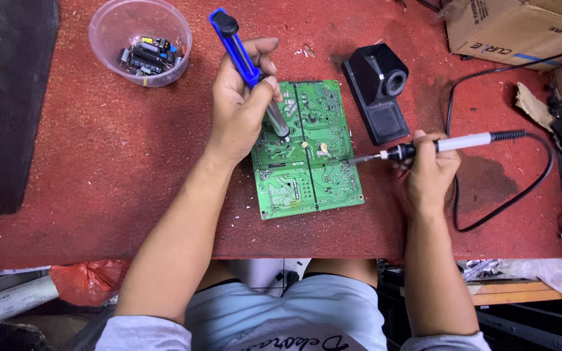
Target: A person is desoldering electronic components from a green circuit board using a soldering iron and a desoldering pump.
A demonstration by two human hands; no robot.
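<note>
A green circuit board (307, 175) lies solder side up on the red felt tabletop (112, 169). My left hand (239, 107) grips a blue and silver desoldering pump (248, 68), its tip resting on the upper left part of the board. My right hand (427, 172) holds a soldering iron (424, 147) with a black grip and white handle. The iron's metal tip reaches leftward to the board's right edge.
A clear plastic bowl (140, 40) with several small electronic parts sits at the upper left. A black soldering iron stand (378, 91) lies behind the board. The iron's black cable (508, 195) loops at right. Cardboard boxes (515, 29) sit at the upper right, a dark panel (4, 97) at far left.
</note>
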